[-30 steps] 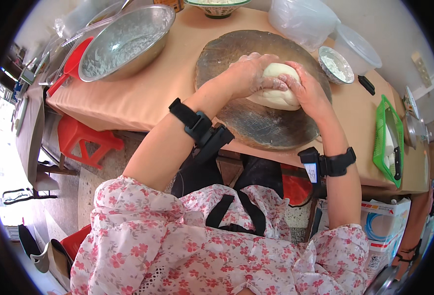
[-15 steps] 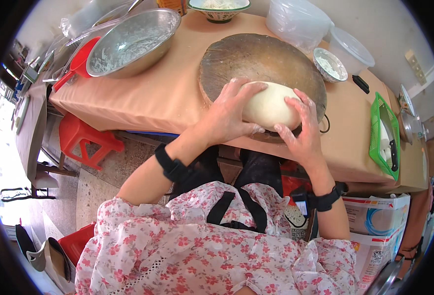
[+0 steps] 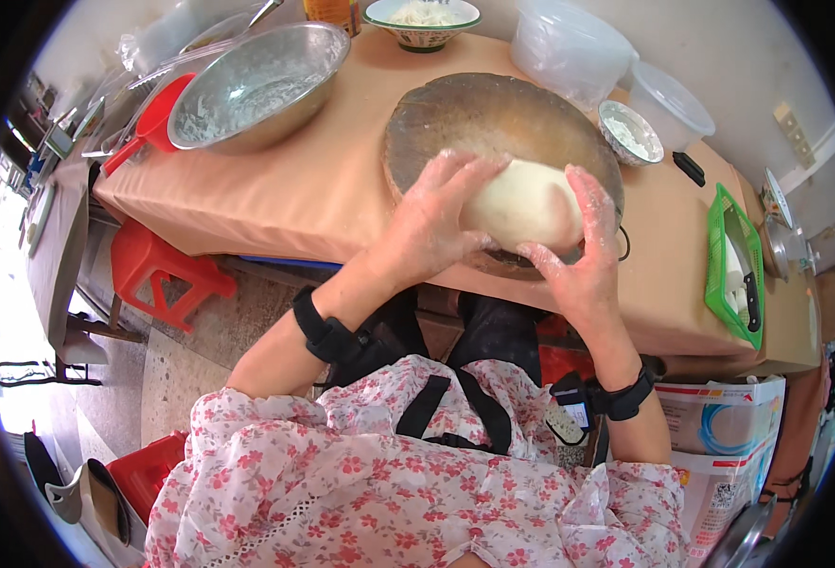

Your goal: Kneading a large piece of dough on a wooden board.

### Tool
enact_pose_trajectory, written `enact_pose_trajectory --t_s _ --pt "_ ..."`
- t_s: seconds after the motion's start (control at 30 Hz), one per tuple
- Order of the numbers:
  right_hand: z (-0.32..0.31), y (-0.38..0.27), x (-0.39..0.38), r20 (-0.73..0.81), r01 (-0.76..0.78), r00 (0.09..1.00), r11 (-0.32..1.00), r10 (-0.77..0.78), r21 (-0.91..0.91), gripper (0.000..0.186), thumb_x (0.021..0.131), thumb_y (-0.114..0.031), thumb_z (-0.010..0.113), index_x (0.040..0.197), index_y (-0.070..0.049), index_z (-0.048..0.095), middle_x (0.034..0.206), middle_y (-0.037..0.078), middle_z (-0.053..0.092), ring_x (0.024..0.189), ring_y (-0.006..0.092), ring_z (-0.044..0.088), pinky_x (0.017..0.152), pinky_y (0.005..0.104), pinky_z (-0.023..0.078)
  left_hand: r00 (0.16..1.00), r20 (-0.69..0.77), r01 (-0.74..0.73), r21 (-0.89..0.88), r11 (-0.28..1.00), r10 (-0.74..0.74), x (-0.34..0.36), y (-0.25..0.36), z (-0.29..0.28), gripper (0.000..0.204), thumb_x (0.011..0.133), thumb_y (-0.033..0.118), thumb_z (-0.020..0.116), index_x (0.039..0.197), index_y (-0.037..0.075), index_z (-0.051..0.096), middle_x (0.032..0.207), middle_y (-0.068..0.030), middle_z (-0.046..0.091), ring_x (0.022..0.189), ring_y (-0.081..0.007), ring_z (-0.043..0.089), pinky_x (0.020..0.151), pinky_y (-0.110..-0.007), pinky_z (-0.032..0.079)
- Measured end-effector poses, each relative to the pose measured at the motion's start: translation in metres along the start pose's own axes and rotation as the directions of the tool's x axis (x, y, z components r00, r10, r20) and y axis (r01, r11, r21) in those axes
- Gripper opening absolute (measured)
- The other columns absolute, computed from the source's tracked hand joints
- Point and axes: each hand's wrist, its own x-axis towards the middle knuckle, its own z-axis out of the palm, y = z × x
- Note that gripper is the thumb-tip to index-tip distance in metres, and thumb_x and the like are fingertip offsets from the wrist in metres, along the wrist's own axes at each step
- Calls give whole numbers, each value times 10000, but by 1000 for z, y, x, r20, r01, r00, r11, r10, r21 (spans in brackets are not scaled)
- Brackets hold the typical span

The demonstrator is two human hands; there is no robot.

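Note:
A smooth, pale lump of dough (image 3: 523, 204) lies on the near part of a round wooden chopping board (image 3: 483, 109). My left hand (image 3: 434, 210) cups its left side, fingers over the top and thumb at the near edge. At the other end, my right hand (image 3: 591, 248) curves around the dough, with the fingers along its right side and the thumb low in front. White flour dusts the fingers of both hands. The underside of the dough is hidden.
A floury metal basin (image 3: 247, 99) and a red ladle (image 3: 157, 118) stand at the left. Behind the board is a patterned bowl (image 3: 424, 36). To the right are a small bowl of white powder (image 3: 631, 133), plastic tubs (image 3: 569, 52) and a green basket (image 3: 718, 246) with a knife.
The fingers of my right hand have straightened and shifted from the dough's top to its right end. My left hand keeps its hold, moving slightly left.

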Motion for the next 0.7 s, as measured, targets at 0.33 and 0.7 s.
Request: enact_pose_trajectory --t_s 0.33,0.7 --pt "15 20 11 113 46 993 985 -27 -165 676 793 -211 769 1398 -112 485 1479 226 342 1317 422 390 1071 488 357 981 56 -194 338 921 186 19 -17 0 783 643 -12 777 1369 127 520 1354 -176 459 1226 -375 477 958 -410 493" --pt "26 39 74 83 4 996 991 8 -137 368 971 -314 530 1225 -58 606 1188 221 593 1106 405 558 936 471 439 1000 -8 -11 280 960 14 77 -24 14 396 945 308 549 1272 89 589 1202 -204 591 1125 -382 563 925 -448 481"
